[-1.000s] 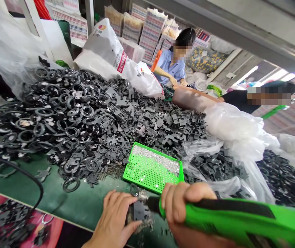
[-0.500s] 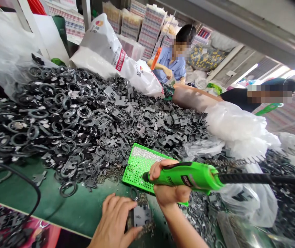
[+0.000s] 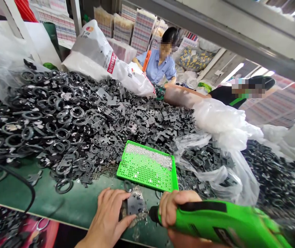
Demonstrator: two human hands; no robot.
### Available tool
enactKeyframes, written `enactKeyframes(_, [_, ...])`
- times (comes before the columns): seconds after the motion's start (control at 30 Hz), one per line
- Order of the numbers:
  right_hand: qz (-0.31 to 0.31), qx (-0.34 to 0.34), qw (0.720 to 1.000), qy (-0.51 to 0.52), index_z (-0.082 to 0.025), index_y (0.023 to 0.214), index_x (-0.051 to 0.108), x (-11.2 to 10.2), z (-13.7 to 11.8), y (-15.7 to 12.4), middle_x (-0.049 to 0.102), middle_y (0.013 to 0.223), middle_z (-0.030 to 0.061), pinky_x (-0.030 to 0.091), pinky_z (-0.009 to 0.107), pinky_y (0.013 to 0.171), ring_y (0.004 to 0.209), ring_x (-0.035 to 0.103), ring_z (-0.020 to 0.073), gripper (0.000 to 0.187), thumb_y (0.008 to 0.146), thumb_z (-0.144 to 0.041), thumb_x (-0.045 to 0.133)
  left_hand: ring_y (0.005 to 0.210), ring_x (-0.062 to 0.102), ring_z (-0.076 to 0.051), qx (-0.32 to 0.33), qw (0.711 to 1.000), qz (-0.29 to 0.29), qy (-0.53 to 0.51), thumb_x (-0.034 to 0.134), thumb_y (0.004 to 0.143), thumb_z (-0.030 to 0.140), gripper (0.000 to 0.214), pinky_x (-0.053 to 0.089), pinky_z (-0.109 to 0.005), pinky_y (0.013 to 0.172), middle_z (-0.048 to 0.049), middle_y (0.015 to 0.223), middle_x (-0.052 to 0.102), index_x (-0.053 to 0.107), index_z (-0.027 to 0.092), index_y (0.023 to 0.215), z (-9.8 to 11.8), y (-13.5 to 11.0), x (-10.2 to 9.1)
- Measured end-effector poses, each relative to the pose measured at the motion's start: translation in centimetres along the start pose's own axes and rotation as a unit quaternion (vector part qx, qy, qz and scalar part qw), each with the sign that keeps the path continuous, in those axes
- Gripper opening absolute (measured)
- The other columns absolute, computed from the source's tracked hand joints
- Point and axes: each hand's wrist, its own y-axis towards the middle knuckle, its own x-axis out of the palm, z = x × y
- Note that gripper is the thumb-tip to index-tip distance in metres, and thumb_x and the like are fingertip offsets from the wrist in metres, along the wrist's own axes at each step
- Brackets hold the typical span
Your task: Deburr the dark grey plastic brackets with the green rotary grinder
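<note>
Plate (image 3: 135, 205): grey, flat, squarish; on the green bench (image 3: 67, 206), held at its edge between thumb and fingers of the left hand (image 3: 109, 217). Driver (image 3: 204, 218): green, black grip strip, dark nose; clenched in the right hand (image 3: 174, 206), tip just beside the plate, contact unclear. Tray (image 3: 125, 168): green, perforated; silver bits (image 3: 149, 154) massed along its far side. Bin (image 3: 54, 230): red; dark parts (image 3: 1, 225) inside.

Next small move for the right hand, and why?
Probably a slight nudge of the green driver to seat its tip on the gray plate: the right hand holds the driver with its tip beside the plate's right edge, contact unclear, while the left hand braces the plate between thumb and fingers.
</note>
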Motion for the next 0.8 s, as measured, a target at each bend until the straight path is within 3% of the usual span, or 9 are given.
enactKeyframes(0.1, [-0.028, -0.01, 0.998, 0.058, -0.032, 0.091, 0.069, -0.3, 1.1, -0.3, 0.058, 0.052, -0.0019, 0.044, 0.025, 0.048, 0.047, 0.05, 0.0141, 0.057, 0.069, -0.081, 0.051, 0.094, 0.056, -0.025, -0.003, 1.0, -0.001, -0.007, 0.077, 0.075, 0.023, 0.049, 0.037, -0.043, 0.091, -0.0035, 0.105, 0.063, 0.049, 0.024, 0.116, 0.0, -0.1, 0.0])
enactKeyframes(0.23, [-0.047, 0.008, 0.995, 0.086, -0.03, 0.097, 0.067, -1.1, 1.9, -0.7, 0.06, 0.059, -0.0013, 0.043, 0.026, 0.054, 0.053, 0.052, 0.0148, 0.062, 0.062, -0.08, 0.059, 0.095, 0.055, -0.026, -0.006, 1.0, -0.013, -0.011, 0.076, 0.077, 0.025, 0.049, 0.037, -0.044, 0.091, -0.0035, 0.106, 0.063, 0.049, 0.025, 0.117, -0.1, -0.1, 0.0])
enactKeyframes(0.5, [-0.052, 0.026, 0.995, 0.078, -0.027, 0.085, 0.068, -1.4, 3.3, -0.8, 0.06, 0.056, -0.0007, 0.041, 0.027, 0.051, 0.05, 0.05, 0.0158, 0.058, 0.064, -0.08, 0.057, 0.097, 0.054, -0.025, -0.009, 0.999, -0.024, -0.021, 0.071, 0.082, 0.026, 0.044, 0.036, -0.042, 0.091, -0.0041, 0.108, 0.062, 0.048, 0.025, 0.119, -0.1, -0.3, -0.3])
enactKeyframes(0.67, [-0.021, -0.005, 0.998, 0.059, -0.031, 0.089, 0.07, -1.2, 1.9, -0.1, 0.06, 0.052, -0.0013, 0.043, 0.026, 0.047, 0.046, 0.051, 0.0157, 0.047, 0.073, -0.072, 0.055, 0.097, 0.055, -0.025, -0.007, 1.0, -0.02, -0.012, 0.071, 0.082, 0.026, 0.044, 0.035, -0.043, 0.093, -0.004, 0.108, 0.062, 0.048, 0.024, 0.119, -0.3, -0.3, 0.0])
enactKeyframes(0.8, [0.004, -0.014, 0.997, 0.076, -0.031, 0.085, 0.071, -0.7, 0.8, 0.3, 0.058, 0.048, -0.0023, 0.042, 0.026, 0.044, 0.041, 0.048, 0.0148, 0.049, 0.066, -0.075, 0.06, 0.097, 0.056, -0.025, -0.013, 1.0, -0.013, -0.007, 0.073, 0.08, 0.027, 0.046, 0.036, -0.043, 0.093, -0.0038, 0.107, 0.063, 0.049, 0.024, 0.119, -0.4, -0.3, 0.2])
